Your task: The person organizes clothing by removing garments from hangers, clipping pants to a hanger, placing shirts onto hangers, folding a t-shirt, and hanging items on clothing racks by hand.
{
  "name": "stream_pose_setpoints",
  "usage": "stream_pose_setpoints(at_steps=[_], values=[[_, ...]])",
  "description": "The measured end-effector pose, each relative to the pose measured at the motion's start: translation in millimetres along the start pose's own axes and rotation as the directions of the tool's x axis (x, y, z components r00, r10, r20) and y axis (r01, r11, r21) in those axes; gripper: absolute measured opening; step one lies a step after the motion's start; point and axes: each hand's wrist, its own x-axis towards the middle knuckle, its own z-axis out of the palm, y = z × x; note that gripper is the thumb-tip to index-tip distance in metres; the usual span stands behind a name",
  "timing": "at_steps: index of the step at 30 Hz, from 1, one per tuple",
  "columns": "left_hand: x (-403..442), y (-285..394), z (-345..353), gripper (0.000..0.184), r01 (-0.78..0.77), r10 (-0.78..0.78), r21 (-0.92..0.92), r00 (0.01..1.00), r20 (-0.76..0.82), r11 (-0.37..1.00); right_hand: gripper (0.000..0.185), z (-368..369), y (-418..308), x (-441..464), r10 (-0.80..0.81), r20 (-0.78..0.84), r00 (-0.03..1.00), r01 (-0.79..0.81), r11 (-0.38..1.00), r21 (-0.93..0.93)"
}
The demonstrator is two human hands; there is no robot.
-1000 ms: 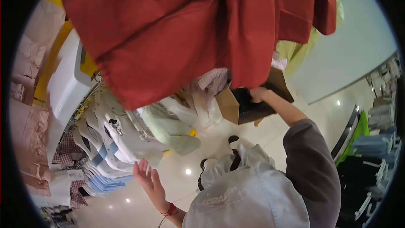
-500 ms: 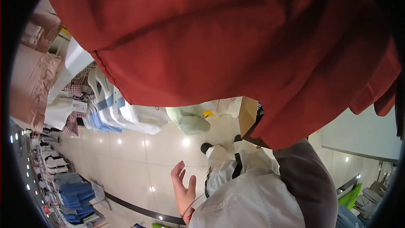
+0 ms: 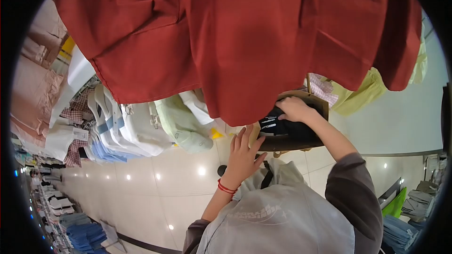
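Observation:
Red garments point(image 3: 249, 42) hang across the top of the view, close to the camera. Below them is an open cardboard box point(image 3: 296, 143) with black clothing point(image 3: 282, 126) bearing white print inside. My right hand point(image 3: 294, 109) reaches into the box, its fingers curled on the black clothing. At the box's left side is my left hand point(image 3: 245, 152), fingers spread, with a red cord round the wrist; its fingertips are near the box edge and the red cloth's lower end. Nothing shows in its grasp.
White shirts point(image 3: 136, 134) and a pale green garment point(image 3: 181, 122) hang on a rack at left. Pink clothes point(image 3: 35, 99) hang farther left. Yellow-green clothing point(image 3: 360, 94) is at right. Folded jeans point(image 3: 84, 235) lie lower left, grey clothes point(image 3: 416, 204) lower right.
My left hand has moved up and right to the box. The red garments cover less of the box, and my right hand, hidden half a second ago, shows again on the black clothing.

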Motion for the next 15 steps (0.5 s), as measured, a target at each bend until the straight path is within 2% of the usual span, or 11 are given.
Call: stream_pose_setpoints(at_steps=[3, 4, 6, 7, 8, 9, 10, 12, 13, 15], values=[[2, -5, 8, 0.047, 0.017, -0.017, -0.023, 1.000, -0.008, 1.000, 0.039, -45, -2, -67, -0.134, -0.344, 0.929, 0.185, 0.975, 0.122], [1, -5, 7, 0.049, 0.009, -0.010, -0.042, 1.000, -0.016, 0.999, 0.033, -59, -10, -89, -0.113, -0.434, 0.894, 0.205, 0.964, 0.171], [-2, -6, 3, 0.052, 0.005, -0.008, -0.077, 0.999, -0.036, 0.997, 0.035, -89, -25, -128, -0.051, -0.477, 0.877, 0.211, 0.934, 0.287], [-4, -5, -1, 0.056, 0.027, -0.033, -0.161, 0.999, -0.036, 0.987, 0.031, -99, -32, -144, -0.031, -0.527, 0.850, 0.246, 0.907, 0.342], [-5, -4, -6, 0.060, 0.047, -0.057, -0.243, 0.998, -0.034, 0.969, 0.035, -105, -41, -159, -0.034, -0.641, 0.766, 0.335, 0.873, 0.354], [-6, -2, -12, 0.064, 0.064, -0.079, -0.324, 0.996, -0.032, 0.944, 0.043, -97, -33, -168, 0.023, -0.639, 0.769, 0.369, 0.801, 0.472], [-6, 1, -24, 0.070, 0.043, -0.060, -0.461, 0.998, -0.022, 0.887, 0.044, -86, -25, -172, 0.099, -0.638, 0.763, 0.408, 0.692, 0.595], [-8, 8, -51, 0.080, -0.002, -0.012, -0.699, 1.000, -0.016, 0.715, 0.045, -55, -18, -166, 0.273, -0.564, 0.779, 0.476, 0.328, 0.816], [-14, 11, -56, 0.083, -0.014, -0.048, -0.805, 0.997, -0.053, 0.593, 0.046, -38, -18, -156, 0.331, -0.502, 0.799, 0.497, 0.105, 0.861], [-34, 18, -61, 0.089, -0.067, -0.134, -0.949, 0.985, -0.113, 0.308, 0.048, -6, -38, -129, 0.294, -0.359, 0.886, 0.447, -0.336, 0.829]])
